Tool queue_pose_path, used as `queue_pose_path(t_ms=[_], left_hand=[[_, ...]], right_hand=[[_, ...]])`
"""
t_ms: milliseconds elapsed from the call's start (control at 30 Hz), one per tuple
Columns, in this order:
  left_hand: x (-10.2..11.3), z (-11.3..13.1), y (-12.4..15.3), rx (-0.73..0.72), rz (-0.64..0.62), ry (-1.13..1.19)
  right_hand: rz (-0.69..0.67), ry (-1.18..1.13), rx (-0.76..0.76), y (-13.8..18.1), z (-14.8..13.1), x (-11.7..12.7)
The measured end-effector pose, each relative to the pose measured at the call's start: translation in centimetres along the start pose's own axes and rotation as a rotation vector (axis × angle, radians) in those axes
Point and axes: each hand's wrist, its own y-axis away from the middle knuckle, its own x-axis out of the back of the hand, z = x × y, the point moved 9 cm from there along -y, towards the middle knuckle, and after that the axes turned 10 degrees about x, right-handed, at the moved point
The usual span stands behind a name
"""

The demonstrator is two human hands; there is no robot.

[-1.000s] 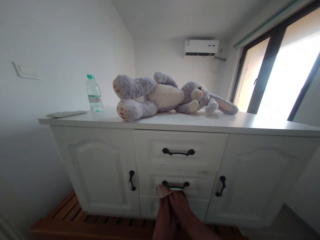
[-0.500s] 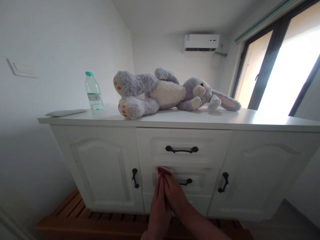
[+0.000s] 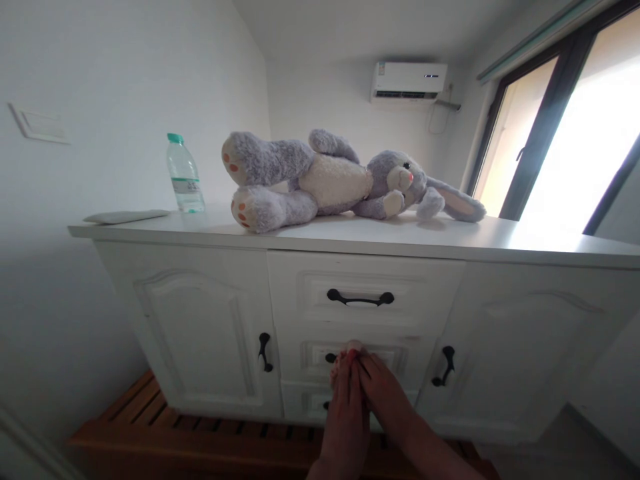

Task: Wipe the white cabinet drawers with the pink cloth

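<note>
Bottle (image 3: 185, 175) upright near cabinet top's left end; toy rabbit (image 3: 345, 179) lying mid-top. My left hand (image 3: 345, 417) and right hand (image 3: 387, 403) pressed together before middle drawer (image 3: 320, 353), fingertips pinching small pale scrap (image 3: 354, 345) at its handle. Grip detail blurred.

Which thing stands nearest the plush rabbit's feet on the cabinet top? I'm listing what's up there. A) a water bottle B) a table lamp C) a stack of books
A: the water bottle stands upright just left of the plush rabbit, by its feet, on the cabinet top.
</note>
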Motion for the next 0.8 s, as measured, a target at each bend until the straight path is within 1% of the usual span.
queue_pose_path(t_ms=[67, 133, 200, 267, 333, 433, 533, 600, 667, 733, 800], left_hand=[[-0.8, 1.7, -0.4, 0.027, -0.099, 0.014], [-1.9, 3.4, -0.8, 0.053, -0.226, 0.046], [-2.8, 4.5, -1.1, 0.071, -0.331, 0.068], [-3.1, 4.8, -1.1, 0.073, -0.367, 0.081], [-2.7, 4.1, -0.9, 0.080, -0.349, 0.088], [-1.5, 2.4, -0.4, 0.085, -0.316, 0.097], [-0.3, 1.3, 0.3, 0.078, -0.299, 0.119], [0.0, 0.7, 0.9, 0.090, -0.285, 0.148], [-0.3, -0.1, 1.9, 0.106, -0.259, 0.189], [-1.1, -1.3, 3.2, 0.116, -0.219, 0.255], [-2.2, -3.5, 4.6, 0.165, -0.164, 0.351]], right_hand=[[-0.020, 0.014, -0.015, 1.4, 1.2, 0.7], [-0.031, 0.038, -0.026, 2.7, 2.4, 1.5], [-0.038, 0.053, -0.045, 3.6, 3.5, 2.1], [-0.023, 0.040, -0.070, 3.9, 4.0, 2.2], [0.014, 0.000, -0.095, 3.7, 3.7, 1.9], [0.059, -0.079, -0.127, 2.9, 2.9, 0.8], [0.066, -0.144, -0.140, 2.2, 2.2, 0.0], [0.062, -0.153, -0.138, 1.8, 2.0, 0.0], [0.048, -0.156, -0.141, 1.4, 1.8, 0.3], [0.041, -0.187, -0.147, 1.3, 1.7, 0.9], [0.051, -0.265, -0.191, 1.9, 1.8, 1.5]])
